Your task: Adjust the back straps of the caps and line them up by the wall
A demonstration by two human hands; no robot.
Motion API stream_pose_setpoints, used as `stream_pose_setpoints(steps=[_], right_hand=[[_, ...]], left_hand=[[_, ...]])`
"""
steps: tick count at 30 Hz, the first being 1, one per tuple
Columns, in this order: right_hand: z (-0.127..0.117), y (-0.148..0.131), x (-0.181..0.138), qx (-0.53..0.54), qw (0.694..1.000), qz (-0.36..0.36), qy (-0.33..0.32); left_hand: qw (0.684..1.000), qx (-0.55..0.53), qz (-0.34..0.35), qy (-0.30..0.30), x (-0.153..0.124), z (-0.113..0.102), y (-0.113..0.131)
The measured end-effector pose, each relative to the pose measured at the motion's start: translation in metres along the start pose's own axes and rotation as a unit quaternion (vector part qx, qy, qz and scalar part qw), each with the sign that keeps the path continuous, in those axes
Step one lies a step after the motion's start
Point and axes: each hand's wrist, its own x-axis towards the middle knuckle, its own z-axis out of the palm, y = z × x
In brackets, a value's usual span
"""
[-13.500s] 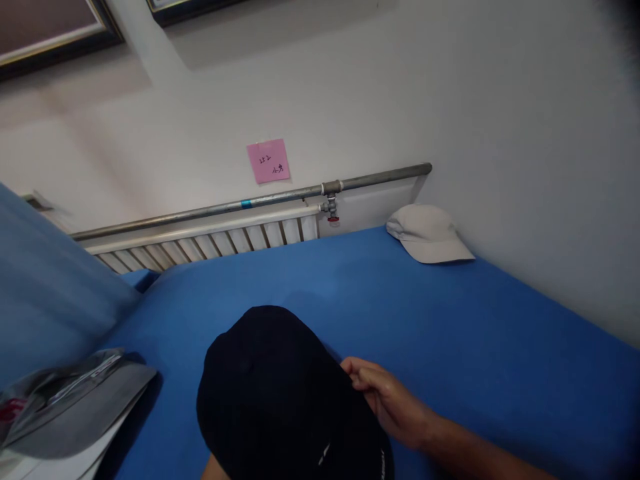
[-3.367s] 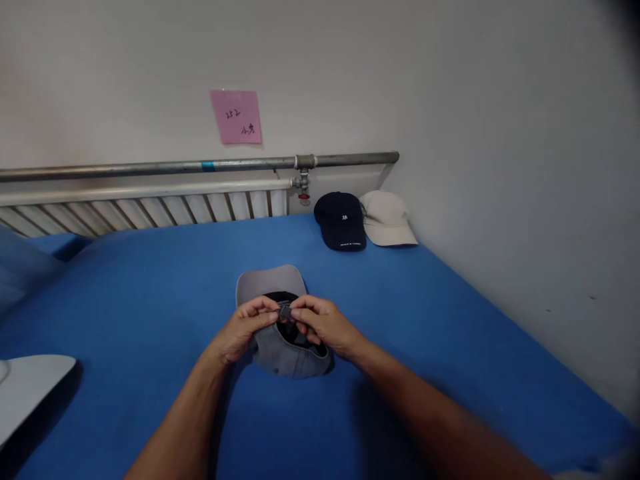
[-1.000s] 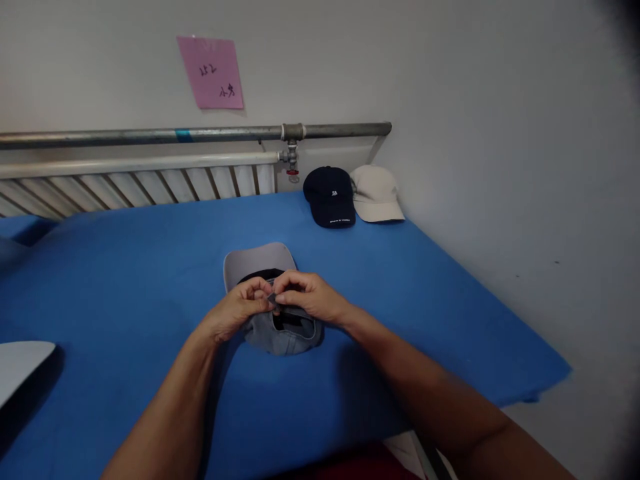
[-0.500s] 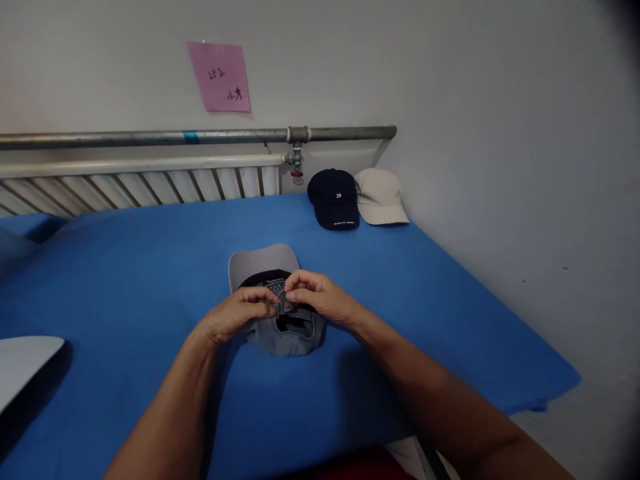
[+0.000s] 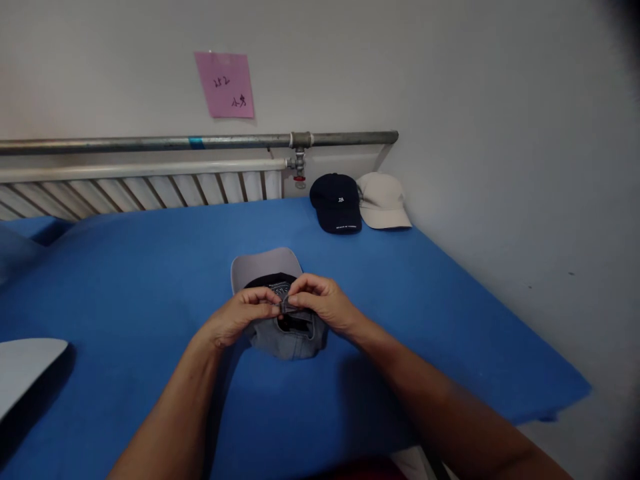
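A grey baseball cap (image 5: pixel 283 345) lies upside down on the blue-covered surface, its brim pointing away from me and its back opening towards me. My left hand (image 5: pixel 243 313) pinches the cap's back strap (image 5: pixel 295 310) between thumb and forefinger, at the strap's left part. Close beside it, my right hand (image 5: pixel 323 303) pinches the same strap near its buckle. The fingertips of both hands almost meet there. Small details of the buckle are hard to make out. Dark lining with pale print shows inside the crown.
A navy cap (image 5: pixel 334 207) and a beige cap (image 5: pixel 384 200) sit side by side at the back right, by the wall. Behind the blue cover (image 5: pixel 150 267) run a radiator (image 5: pixel 165 190) and a metal pipe (image 5: pixel 240 141). A white curved object (image 5: pixel 27 367) is at the left edge.
The whole view has shifted slightly. My right fingers have moved a little on the strap, closer to the left fingertips. The grey cap stays in place.
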Motion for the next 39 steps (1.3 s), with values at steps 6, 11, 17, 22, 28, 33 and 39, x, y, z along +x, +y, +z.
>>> stream_pose_setpoints(steps=[6, 11, 17, 22, 28, 33, 39], right_hand=[[-0.002, 0.005, 0.001, -0.062, 0.998, 0.004, -0.008], [0.001, 0.002, -0.001, -0.107, 0.994, 0.004, -0.005], [0.004, -0.002, -0.004, -0.131, 0.991, 0.010, -0.019], [0.006, -0.006, -0.007, -0.146, 0.988, 0.020, -0.034], [0.011, -0.014, -0.009, -0.175, 0.984, 0.027, -0.026], [0.013, -0.019, -0.011, -0.133, 0.990, 0.029, -0.035], [0.015, -0.017, -0.011, -0.124, 0.992, 0.016, -0.018]], left_hand=[[1.000, 0.001, 0.003, -0.014, 0.001, 0.000, 0.000], [1.000, 0.008, 0.000, -0.008, 0.000, 0.002, 0.000], [0.999, 0.050, -0.001, -0.016, -0.003, 0.006, 0.004], [0.997, 0.079, 0.002, -0.020, -0.005, 0.005, 0.004], [0.993, 0.116, -0.001, -0.015, -0.006, 0.007, 0.005], [0.996, 0.083, -0.011, -0.006, -0.012, 0.012, 0.010], [0.999, 0.044, -0.006, -0.025, -0.013, 0.010, 0.008]])
